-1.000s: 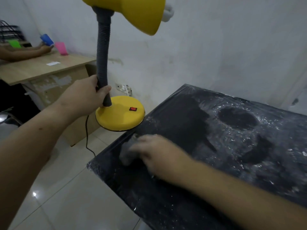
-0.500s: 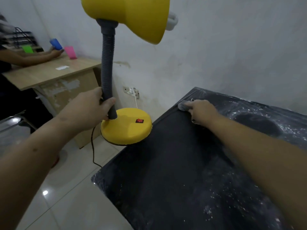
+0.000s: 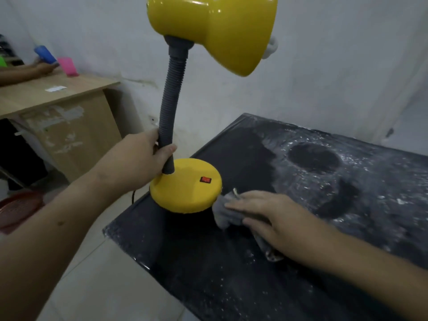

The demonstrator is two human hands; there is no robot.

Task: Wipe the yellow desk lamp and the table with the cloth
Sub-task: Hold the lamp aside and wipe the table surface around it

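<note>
Dusty black table [image 3: 231,279]: left hand [image 3: 136,161] grips the lamp [image 3: 185,188] by its neck; right hand [image 3: 273,218], fingers flat, presses the cloth [image 3: 222,216] down. Best sweep overlapping strokes toward the far-right dust.

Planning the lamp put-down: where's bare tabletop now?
Free: wiped dark strip of table between far edge and right hand; the near corner in front of the cloth; the dusty right half around the round dark patch. Crowded: left edge, where lamp base, cloth and hand bunch.
</note>
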